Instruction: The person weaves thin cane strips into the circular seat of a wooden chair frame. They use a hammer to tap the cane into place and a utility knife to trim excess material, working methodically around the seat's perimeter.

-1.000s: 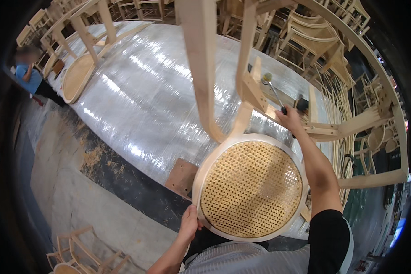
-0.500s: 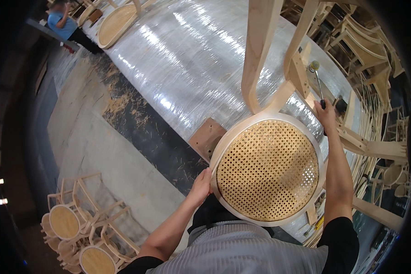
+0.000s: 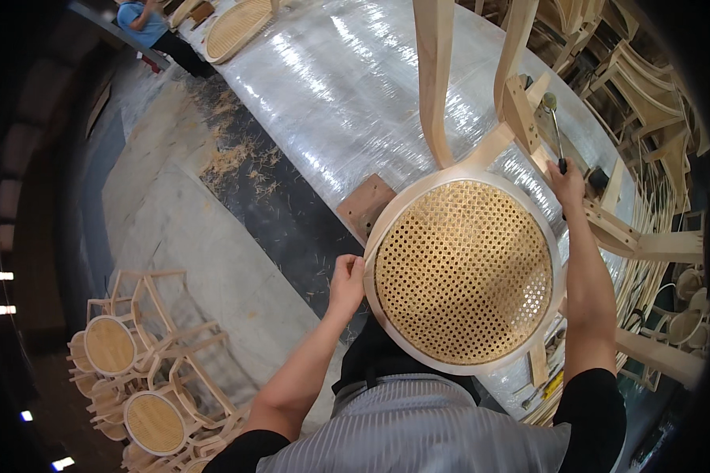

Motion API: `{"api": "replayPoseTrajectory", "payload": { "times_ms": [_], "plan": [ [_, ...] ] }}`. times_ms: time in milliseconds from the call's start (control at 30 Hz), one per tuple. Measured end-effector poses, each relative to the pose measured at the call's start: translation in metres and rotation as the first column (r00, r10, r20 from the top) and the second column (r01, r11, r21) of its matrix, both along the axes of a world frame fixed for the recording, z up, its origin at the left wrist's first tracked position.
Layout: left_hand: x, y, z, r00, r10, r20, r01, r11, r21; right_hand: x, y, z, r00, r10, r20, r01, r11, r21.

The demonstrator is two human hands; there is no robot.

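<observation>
A pale wooden chair frame with a round woven cane seat (image 3: 464, 272) is right in front of me, its cane catching light on the right side. Beside the seat's left rim, my left hand (image 3: 345, 285) is closed with curled fingers; whether anything is in them is hidden. At the upper right, my right hand (image 3: 568, 188) is wrapped round the black handle of a mallet (image 3: 554, 126), whose metal shaft and rounded yellowish head point away from me. It is held over the wooden parts beyond the seat's right side.
A plastic-wrapped table (image 3: 315, 102) spreads beyond the chair, with a brown block (image 3: 366, 206) near its edge. Chairs with cane seats (image 3: 110, 345) are stacked at lower left. Wood frames (image 3: 639, 87) and long cane strips stand right. A person in blue (image 3: 146, 27) is far left.
My left hand has shifted slightly up along the seat's left rim and its fingers are more curled. The mallet stays in my right hand. The whole view has shifted a little.
</observation>
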State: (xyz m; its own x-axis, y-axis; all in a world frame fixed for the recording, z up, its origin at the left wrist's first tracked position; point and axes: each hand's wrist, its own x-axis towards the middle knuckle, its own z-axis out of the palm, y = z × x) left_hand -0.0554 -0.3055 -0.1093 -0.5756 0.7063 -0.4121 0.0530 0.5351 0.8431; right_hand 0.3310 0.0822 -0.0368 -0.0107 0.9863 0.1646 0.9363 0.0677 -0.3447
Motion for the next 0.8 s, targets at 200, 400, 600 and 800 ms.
{"api": "replayPoseTrajectory", "payload": {
  "times_ms": [200, 400, 600, 800],
  "plan": [
    [0.021, -0.038, 0.042, 0.776, -0.234, -0.586, 0.322, 0.945, 0.048, -0.027, -0.097, 0.014, 0.934, 0.211, -0.289, -0.106, 0.934, 0.34],
    [0.022, -0.096, 0.044, 0.693, -0.316, -0.648, 0.286, 0.946, -0.155, -0.072, -0.273, 0.046, 0.766, 0.009, -0.643, -0.208, 0.95, -0.235],
    [-0.013, -0.116, 0.088, 0.393, -0.604, -0.694, 0.378, 0.794, -0.477, -0.058, -0.349, 0.034, 0.699, 0.104, -0.708, -0.303, 0.939, -0.162],
    [-0.042, -0.057, 0.185, -0.201, -0.84, -0.504, 0.506, 0.352, -0.788, -0.059, -0.364, 0.046, 0.623, 0.052, -0.781, -0.249, 0.959, -0.134]
  ]
}}
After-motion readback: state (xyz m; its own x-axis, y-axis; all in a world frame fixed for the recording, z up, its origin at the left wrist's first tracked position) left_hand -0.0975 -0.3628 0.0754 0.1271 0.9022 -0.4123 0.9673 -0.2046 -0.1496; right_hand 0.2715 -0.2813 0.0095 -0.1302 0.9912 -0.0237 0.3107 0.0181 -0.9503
